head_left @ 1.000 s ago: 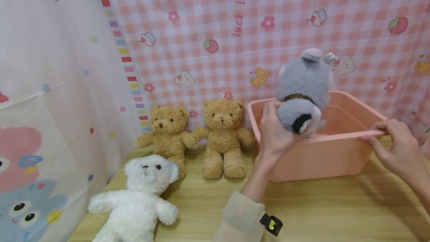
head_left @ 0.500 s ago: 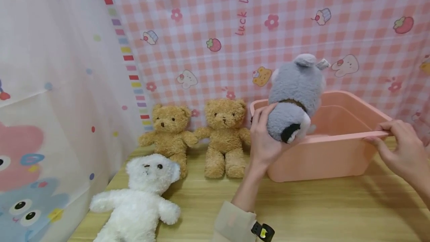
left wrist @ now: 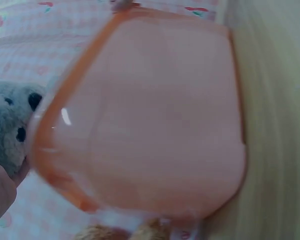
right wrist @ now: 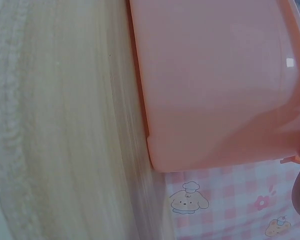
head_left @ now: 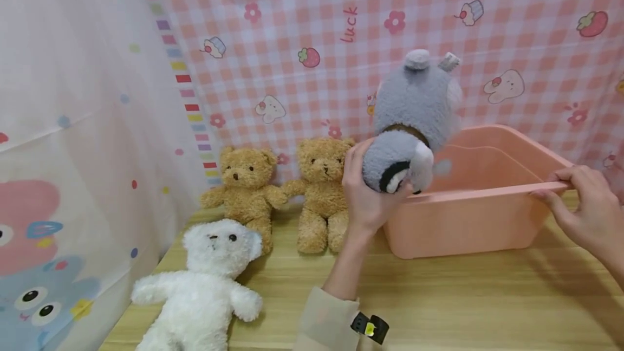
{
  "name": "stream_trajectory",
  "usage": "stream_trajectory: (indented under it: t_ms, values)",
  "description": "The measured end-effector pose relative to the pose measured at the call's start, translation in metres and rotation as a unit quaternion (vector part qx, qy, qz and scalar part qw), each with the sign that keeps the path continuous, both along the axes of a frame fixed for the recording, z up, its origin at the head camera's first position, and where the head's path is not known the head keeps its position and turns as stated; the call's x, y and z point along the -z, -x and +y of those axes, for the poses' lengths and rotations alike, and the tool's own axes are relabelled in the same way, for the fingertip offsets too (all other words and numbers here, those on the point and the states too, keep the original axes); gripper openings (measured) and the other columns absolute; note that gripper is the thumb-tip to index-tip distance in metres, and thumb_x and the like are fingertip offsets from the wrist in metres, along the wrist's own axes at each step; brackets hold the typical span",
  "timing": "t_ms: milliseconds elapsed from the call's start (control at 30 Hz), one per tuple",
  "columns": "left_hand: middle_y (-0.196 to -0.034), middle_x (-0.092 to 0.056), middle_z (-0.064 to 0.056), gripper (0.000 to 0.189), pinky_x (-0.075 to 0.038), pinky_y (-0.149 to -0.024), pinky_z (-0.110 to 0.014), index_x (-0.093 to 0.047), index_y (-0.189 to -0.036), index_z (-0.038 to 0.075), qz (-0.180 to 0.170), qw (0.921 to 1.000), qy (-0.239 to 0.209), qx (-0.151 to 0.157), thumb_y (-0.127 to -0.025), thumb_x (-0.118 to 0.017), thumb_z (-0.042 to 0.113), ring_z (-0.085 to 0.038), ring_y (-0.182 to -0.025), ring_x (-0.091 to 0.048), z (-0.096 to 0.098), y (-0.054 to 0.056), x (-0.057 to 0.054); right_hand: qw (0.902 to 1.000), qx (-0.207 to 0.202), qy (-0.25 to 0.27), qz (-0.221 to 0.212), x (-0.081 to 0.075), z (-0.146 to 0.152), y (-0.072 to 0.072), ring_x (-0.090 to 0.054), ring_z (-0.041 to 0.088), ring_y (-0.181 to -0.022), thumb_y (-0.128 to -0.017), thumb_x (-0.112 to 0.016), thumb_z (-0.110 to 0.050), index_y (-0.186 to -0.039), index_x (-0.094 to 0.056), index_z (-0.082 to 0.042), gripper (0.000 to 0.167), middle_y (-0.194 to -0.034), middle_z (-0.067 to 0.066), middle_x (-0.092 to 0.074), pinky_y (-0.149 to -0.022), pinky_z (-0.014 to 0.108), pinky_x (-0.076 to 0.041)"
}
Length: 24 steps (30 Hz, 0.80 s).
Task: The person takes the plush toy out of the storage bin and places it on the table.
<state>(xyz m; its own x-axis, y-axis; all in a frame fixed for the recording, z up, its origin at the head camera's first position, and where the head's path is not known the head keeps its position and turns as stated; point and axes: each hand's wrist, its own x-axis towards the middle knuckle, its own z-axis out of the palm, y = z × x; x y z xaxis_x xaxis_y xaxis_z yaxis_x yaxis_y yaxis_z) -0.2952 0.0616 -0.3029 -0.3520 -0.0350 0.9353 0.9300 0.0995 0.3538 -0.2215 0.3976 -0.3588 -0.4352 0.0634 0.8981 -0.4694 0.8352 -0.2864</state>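
Note:
A grey plush toy point(head_left: 414, 102) with a brown collar and a black-and-white tail patch is held in my left hand point(head_left: 368, 199), above the left end of a pink plastic bin point(head_left: 468, 226). Its back faces the head camera, and my fingers wrap its lower body. In the left wrist view the plush point(left wrist: 12, 120) appears at the left edge beside the bin's rim. My right hand point(head_left: 585, 210) grips the bin's right front rim, thumb outside and fingers over the edge. Most of that hand lies outside the right wrist view.
Two brown teddy bears point(head_left: 246, 194) point(head_left: 317, 199) sit against the pink checked cloth point(head_left: 273, 69) left of the bin. A white plush bear point(head_left: 195, 297) lies on its back at the front left of the wooden table point(head_left: 468, 302). A white dotted curtain point(head_left: 88, 123) hangs at the left.
My left hand has moved left and slightly up with the grey plush, now overlapping the right-hand brown teddy. My right hand stays on the bin's rim.

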Motion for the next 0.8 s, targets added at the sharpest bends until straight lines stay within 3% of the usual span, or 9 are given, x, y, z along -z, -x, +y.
stream_trajectory:
  t_ms: [167, 233, 367, 467, 600, 800]
  values:
    - [-0.125, -0.061, -0.016, 0.067, -0.052, -0.098, -0.041, -0.057, -0.131, 0.002, 0.029, 0.9985, -0.042, 0.021, -0.072, -0.081, 0.022, -0.028, -0.113, -0.06, -0.016, -0.004, -0.014, 1.0, -0.002, 0.0, -0.002, 0.002, 0.0, 0.001, -0.033, -0.006, -0.102, -0.087, -0.051, -0.072, -0.098, -0.057, 0.014, 0.087, -0.102, -0.036, -0.04, -0.092, 0.012, -0.021]
    - [-0.126, -0.062, -0.017, 0.066, -0.052, -0.097, -0.043, -0.057, -0.132, 0.001, 0.05, 0.9971, -0.053, 0.023, -0.077, -0.081, 0.029, -0.029, -0.113, -0.06, -0.023, -0.006, -0.018, 1.0, 0.001, -0.001, -0.01, 0.004, 0.0, 0.0, -0.036, -0.001, -0.102, -0.09, -0.053, -0.067, -0.099, -0.058, 0.013, 0.08, -0.103, -0.036, -0.04, -0.093, 0.012, -0.021]
    - [-0.129, -0.061, -0.018, 0.069, -0.051, -0.097, -0.047, -0.056, -0.133, -0.001, 0.076, 0.9942, -0.069, 0.032, -0.084, -0.078, 0.041, -0.032, -0.113, -0.06, -0.037, -0.01, -0.027, 0.9998, 0.004, -0.003, -0.018, 0.007, -0.001, 0.0, -0.043, 0.026, -0.097, -0.094, -0.055, -0.06, -0.102, -0.057, 0.013, 0.074, -0.105, -0.035, -0.038, -0.093, 0.011, -0.021]
    - [-0.128, -0.061, -0.018, 0.068, -0.05, -0.096, -0.049, -0.056, -0.133, -0.002, 0.091, 0.9926, -0.075, 0.031, -0.083, -0.077, 0.04, -0.033, -0.111, -0.06, -0.048, -0.014, -0.034, 0.9998, 0.004, -0.006, -0.016, 0.007, -0.002, 0.0, -0.042, 0.027, -0.094, -0.092, -0.053, -0.064, -0.102, -0.057, 0.013, 0.078, -0.105, -0.035, -0.037, -0.092, 0.012, -0.021]
    - [-0.123, -0.063, -0.018, 0.064, -0.051, -0.095, -0.048, -0.057, -0.129, -0.004, 0.107, 0.9911, -0.077, 0.017, -0.08, -0.078, 0.031, -0.033, -0.108, -0.061, -0.063, -0.019, -0.042, 1.0, 0.001, -0.009, -0.004, 0.004, -0.002, 0.001, -0.038, 0.004, -0.097, -0.087, -0.05, -0.072, -0.099, -0.057, 0.013, 0.086, -0.102, -0.035, -0.038, -0.091, 0.013, -0.021]
    - [-0.12, -0.065, -0.015, 0.062, -0.051, -0.093, -0.048, -0.059, -0.126, -0.004, 0.115, 0.9904, -0.074, -0.019, -0.071, -0.074, 0.019, -0.031, -0.105, -0.061, -0.077, -0.025, -0.048, 0.9996, 0.0, -0.009, 0.028, 0.001, -0.001, 0.003, -0.03, -0.01, -0.101, -0.085, -0.048, -0.076, -0.095, -0.057, 0.016, 0.092, -0.101, -0.036, -0.038, -0.091, 0.011, -0.02]
